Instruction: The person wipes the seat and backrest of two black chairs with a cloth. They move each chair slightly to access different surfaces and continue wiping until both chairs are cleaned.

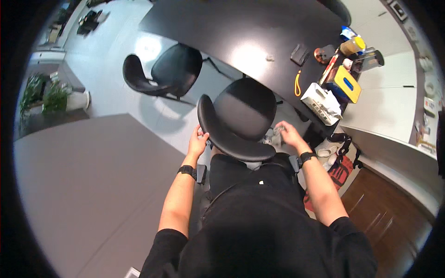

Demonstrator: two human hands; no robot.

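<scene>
Directly before me stands a black padded chair, its curved backrest (pixel 233 144) towards my body and its seat (pixel 245 107) partly beneath the table edge. My left hand (pixel 199 143) grips the left end of this backrest with thumb and fingers. On the other side, my right hand (pixel 289 135) holds a crumpled greyish cloth (pixel 277 137), blurred and hanging low beside the seat. A strap with a grey device is on each wrist.
The dark table (pixel 222 24) carries a tissue pack (pixel 321 104), a yellow-topped box (pixel 347 85), a yellow-lidded jar (pixel 353 46) and a black case (pixel 299 55). Another black chair (pixel 177 69) stands left. A grey surface (pixel 87 180) fills the lower left; shoes (pixel 327 152) lie right.
</scene>
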